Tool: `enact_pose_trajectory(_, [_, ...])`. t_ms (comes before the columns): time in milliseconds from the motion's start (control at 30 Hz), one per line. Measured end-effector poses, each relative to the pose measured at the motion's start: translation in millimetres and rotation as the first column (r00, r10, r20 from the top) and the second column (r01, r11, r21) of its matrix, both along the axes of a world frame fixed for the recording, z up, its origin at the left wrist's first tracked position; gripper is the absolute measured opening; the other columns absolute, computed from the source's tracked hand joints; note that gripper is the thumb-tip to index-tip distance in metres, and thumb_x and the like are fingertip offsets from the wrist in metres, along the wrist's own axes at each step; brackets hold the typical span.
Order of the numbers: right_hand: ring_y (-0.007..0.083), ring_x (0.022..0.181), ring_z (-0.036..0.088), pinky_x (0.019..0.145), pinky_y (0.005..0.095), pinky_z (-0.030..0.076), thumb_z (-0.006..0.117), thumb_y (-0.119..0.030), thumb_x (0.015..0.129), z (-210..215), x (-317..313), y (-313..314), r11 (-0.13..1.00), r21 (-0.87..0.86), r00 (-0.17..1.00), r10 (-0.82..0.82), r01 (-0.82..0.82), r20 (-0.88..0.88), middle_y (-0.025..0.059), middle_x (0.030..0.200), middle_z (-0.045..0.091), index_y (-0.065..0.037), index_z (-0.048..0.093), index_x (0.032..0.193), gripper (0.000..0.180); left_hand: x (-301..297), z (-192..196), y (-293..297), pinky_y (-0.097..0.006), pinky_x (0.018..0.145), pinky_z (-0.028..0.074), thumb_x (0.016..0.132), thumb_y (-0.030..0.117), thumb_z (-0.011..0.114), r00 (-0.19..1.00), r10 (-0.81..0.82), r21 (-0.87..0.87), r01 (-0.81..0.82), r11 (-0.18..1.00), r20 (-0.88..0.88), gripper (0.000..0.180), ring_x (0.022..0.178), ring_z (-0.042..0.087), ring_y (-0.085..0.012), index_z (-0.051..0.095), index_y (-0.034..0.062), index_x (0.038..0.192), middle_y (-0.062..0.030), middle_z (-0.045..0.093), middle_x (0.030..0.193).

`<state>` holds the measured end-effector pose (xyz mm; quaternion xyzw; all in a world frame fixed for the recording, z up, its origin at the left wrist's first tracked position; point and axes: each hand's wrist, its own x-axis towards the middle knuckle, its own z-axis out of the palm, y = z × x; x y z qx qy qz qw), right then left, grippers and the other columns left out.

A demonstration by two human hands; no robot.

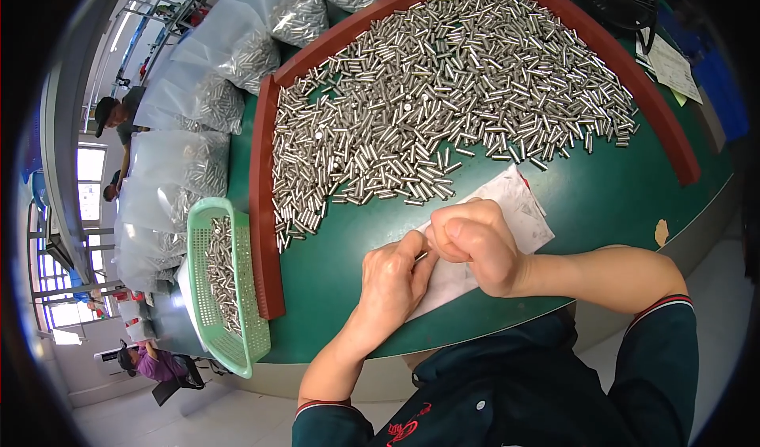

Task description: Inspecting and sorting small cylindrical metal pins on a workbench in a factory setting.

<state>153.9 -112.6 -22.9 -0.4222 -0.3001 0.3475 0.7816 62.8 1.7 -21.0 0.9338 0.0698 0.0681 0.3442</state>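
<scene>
Both of my hands meet over a smudged white paper sheet [518,213] on the green tabletop. My left hand [393,281] is closed, thumb and forefinger pinched together; a sliver of something greyish shows at the pinch, too small to name. Against its fingertips sits my right hand [479,245], curled tight, and whatever its fingers hold is hidden. Beyond them a wide heap of short, shiny metal pins [467,75] covers the table, its near edge just past the paper.
Dark red rails [265,209] border the heap. Left of them stands a light green plastic basket [257,344] partly filled with pins. Clear bags of pins [210,102] line the table's left side. A black fan [617,0] and papers [673,67] lie far right. Other people are at left.
</scene>
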Motion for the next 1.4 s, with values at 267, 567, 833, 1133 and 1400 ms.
enact_pose_trajectory(267, [0.0089,0.041,0.019,0.041,0.0249,0.018,0.036,-0.021,0.080,-3,7,-4,0.997,0.067,0.982,0.039,-0.027,-0.187,-0.0009,0.045,0.025,-0.008,0.028,0.050,0.034,-5,2,13,-0.022,0.047,0.033,0.083,0.012,0.054,0.980,0.097,-0.624,-0.185,0.759,-0.172,0.011,0.051,0.041,-0.0070,0.051,0.0024,0.080,-0.0031,0.053,0.067])
enact_pose_trajectory(567, [0.0068,0.042,0.019,0.041,0.0229,0.017,0.035,-0.019,0.079,-3,11,-4,0.995,0.077,0.956,0.083,-0.064,-0.282,-0.0023,0.046,0.024,-0.008,0.027,0.051,0.031,-1,-1,42,-0.019,0.046,0.029,0.087,0.023,0.048,0.965,0.090,-0.947,-0.220,-0.235,-0.246,0.021,0.054,0.035,-0.0065,0.051,0.0032,0.093,-0.0027,0.046,0.071])
enact_pose_trajectory(833, [0.0082,0.039,0.018,0.040,0.0244,0.017,0.036,-0.024,0.081,-1,13,1,0.994,0.076,0.966,0.095,-0.078,-0.241,-0.0010,0.042,0.025,-0.009,0.030,0.050,0.035,-10,12,86,-0.019,0.041,0.021,0.091,0.031,0.039,0.798,0.591,-0.990,-0.053,-0.128,-0.119,0.030,0.045,0.025,-0.0054,0.049,0.0064,0.077,0.0020,0.034,0.058])
enact_pose_trajectory(1133, [0.0075,0.036,0.017,0.037,0.0230,0.017,0.035,-0.023,0.082,-5,6,2,0.994,0.108,0.963,0.044,-0.016,-0.267,-0.0015,0.041,0.024,-0.009,0.029,0.051,0.035,-68,67,124,-0.033,0.046,0.038,0.085,0.010,0.049,0.221,0.502,0.009,-0.921,0.390,0.836,0.013,0.052,0.051,-0.0279,0.053,0.0003,0.078,-0.0126,0.053,0.066])
enact_pose_trajectory(1400, [0.0084,0.035,0.015,0.036,0.0242,0.017,0.032,-0.026,0.085,-2,1,5,0.996,0.079,0.976,0.046,-0.029,-0.212,-0.0023,0.040,0.023,-0.012,0.028,0.053,0.035,-102,54,149,-0.050,0.089,0.026,0.075,0.013,0.056,0.314,0.675,0.242,-0.949,0.201,0.668,0.020,0.101,0.046,-0.0290,0.056,0.0032,0.093,-0.0119,0.053,0.102])
